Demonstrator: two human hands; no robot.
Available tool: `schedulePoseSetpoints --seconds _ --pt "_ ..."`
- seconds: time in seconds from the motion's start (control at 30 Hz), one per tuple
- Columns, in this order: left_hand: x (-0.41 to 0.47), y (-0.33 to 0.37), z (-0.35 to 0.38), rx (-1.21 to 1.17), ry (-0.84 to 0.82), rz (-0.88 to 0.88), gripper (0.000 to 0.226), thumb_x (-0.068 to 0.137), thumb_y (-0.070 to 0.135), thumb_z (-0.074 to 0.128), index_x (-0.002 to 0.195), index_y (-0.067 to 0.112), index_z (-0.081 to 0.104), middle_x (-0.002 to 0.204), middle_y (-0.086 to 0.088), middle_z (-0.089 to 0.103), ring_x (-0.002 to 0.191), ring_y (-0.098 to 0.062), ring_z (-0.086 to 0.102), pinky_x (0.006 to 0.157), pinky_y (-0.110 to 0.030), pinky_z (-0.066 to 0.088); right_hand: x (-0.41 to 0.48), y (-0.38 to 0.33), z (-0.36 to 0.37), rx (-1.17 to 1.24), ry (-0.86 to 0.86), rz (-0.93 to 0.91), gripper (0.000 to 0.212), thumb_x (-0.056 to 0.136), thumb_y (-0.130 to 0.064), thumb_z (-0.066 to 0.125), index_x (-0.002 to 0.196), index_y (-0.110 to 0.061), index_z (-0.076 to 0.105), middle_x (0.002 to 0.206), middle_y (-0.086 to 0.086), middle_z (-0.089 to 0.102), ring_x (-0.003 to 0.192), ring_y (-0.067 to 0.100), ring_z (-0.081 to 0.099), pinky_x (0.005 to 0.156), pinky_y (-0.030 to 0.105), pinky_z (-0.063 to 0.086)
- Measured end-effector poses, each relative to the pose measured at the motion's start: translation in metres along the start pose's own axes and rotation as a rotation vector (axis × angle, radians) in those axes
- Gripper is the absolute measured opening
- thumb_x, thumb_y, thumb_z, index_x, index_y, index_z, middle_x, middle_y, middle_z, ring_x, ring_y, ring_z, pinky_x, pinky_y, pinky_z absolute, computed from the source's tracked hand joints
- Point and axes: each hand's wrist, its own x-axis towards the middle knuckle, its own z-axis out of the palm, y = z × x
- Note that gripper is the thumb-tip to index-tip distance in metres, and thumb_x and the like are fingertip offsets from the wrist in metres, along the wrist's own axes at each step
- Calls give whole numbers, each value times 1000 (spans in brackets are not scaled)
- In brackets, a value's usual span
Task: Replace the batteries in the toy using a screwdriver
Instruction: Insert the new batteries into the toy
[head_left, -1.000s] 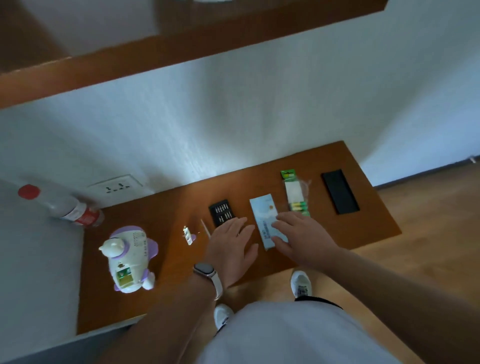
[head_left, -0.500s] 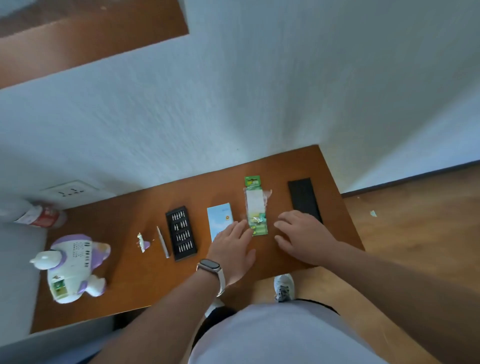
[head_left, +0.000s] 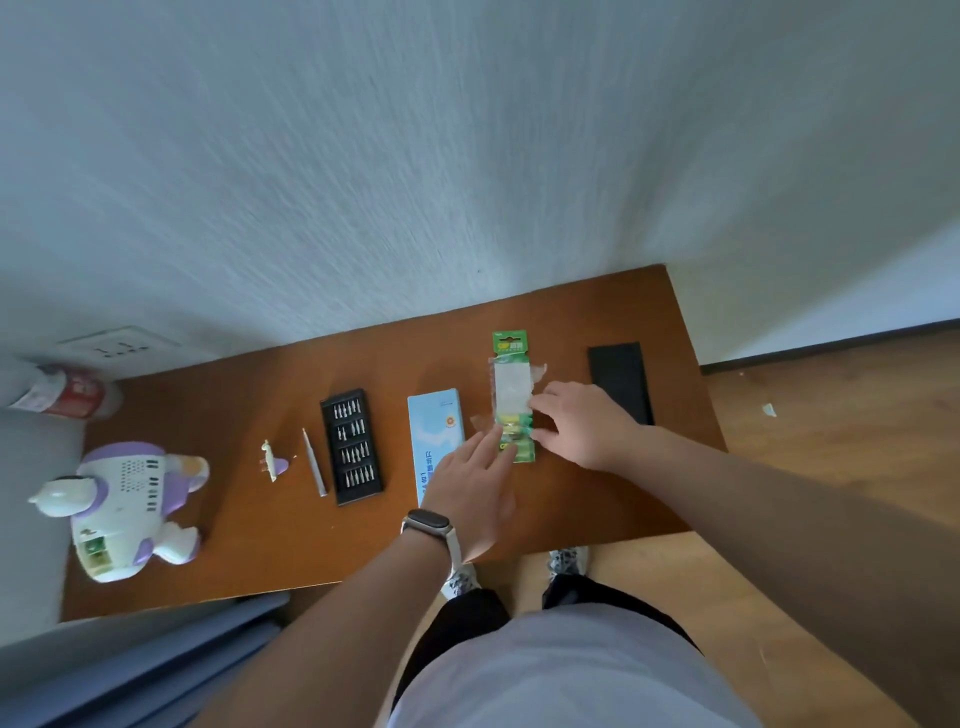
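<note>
A green battery blister pack (head_left: 511, 374) lies on the brown table (head_left: 249, 551), its plastic torn and batteries showing at its near end. My left hand (head_left: 470, 488) reaches over the pack's near end with fingers spread, fingertips touching it. My right hand (head_left: 582, 423) rests on the pack's right edge, fingers on the plastic. The white and purple toy (head_left: 127, 506) lies at the far left with its battery bay uncovered. Its small cover (head_left: 271, 460) and a slim silver screwdriver (head_left: 314, 462) lie beside a black bit case (head_left: 352, 447).
A light blue box (head_left: 435, 431) lies partly under my left hand. A black lid (head_left: 621, 382) sits at the right end of the table. A bottle with a red label (head_left: 62, 397) lies at the far left by a wall socket (head_left: 119, 345). Wooden floor is to the right.
The view has swung right and moved closer. Both hands have moved from the blue box to the battery pack; the right hand now lies on the pack's right edge.
</note>
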Motion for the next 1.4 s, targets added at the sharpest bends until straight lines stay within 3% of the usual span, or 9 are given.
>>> schedulePoseSetpoints --seconds 0.27,0.43,0.57,0.67,0.77,0.93,1.13,1.4 --pt "-1 2 1 -15 4 2 67 97 28 54 157 22 26 167 -4 18 151 -28 23 120 -43 25 15 5 -4 -6 -130 -67 42 95 -44 56 132 -23 57 128 3 57 110 24 57 94 44 45" --pt "-2 2 0 -37 41 16 65 96 21 56 155 20 32 166 -5 24 147 -29 32 118 -42 30 17 6 -8 11 -156 -107 36 96 -37 54 128 -21 61 121 2 59 106 23 57 92 44 45" --pt "1 5 -1 -104 125 19 49 92 8 63 140 12 56 152 -12 48 122 -35 58 101 -43 48 17 7 -5 -6 -121 -130 36 97 -37 54 127 -19 61 119 1 60 104 21 58 89 42 47" --pt "3 7 1 -147 169 14 43 86 3 70 128 6 66 141 -17 58 106 -38 66 87 -42 56 16 10 -2 -2 -94 -141 35 98 -35 54 128 -19 60 114 2 62 97 21 59 85 39 48" --pt "5 8 2 -168 178 14 39 82 -1 72 121 2 70 136 -19 61 101 -39 69 80 -40 59 18 12 3 50 -55 -122 31 99 -29 53 127 -20 62 109 2 63 89 20 60 78 33 45" --pt "4 8 1 -180 185 18 36 80 -2 75 115 2 72 132 -18 64 95 -36 71 73 -36 60 27 13 7 105 -76 -64 31 98 -38 55 123 -21 64 111 0 62 95 20 60 80 33 41" --pt "2 8 1 -215 188 6 39 83 -2 71 122 3 69 139 -17 60 97 -36 70 75 -38 59 40 21 6 130 -149 -63 30 93 -45 61 112 -23 64 98 -9 57 84 11 52 60 21 34" --pt "0 8 -1 -230 180 9 40 86 -1 67 126 2 66 143 -17 56 98 -36 69 76 -38 58 44 25 8 180 -96 -79 24 95 -42 59 108 -22 64 90 -12 52 81 12 52 57 18 28"
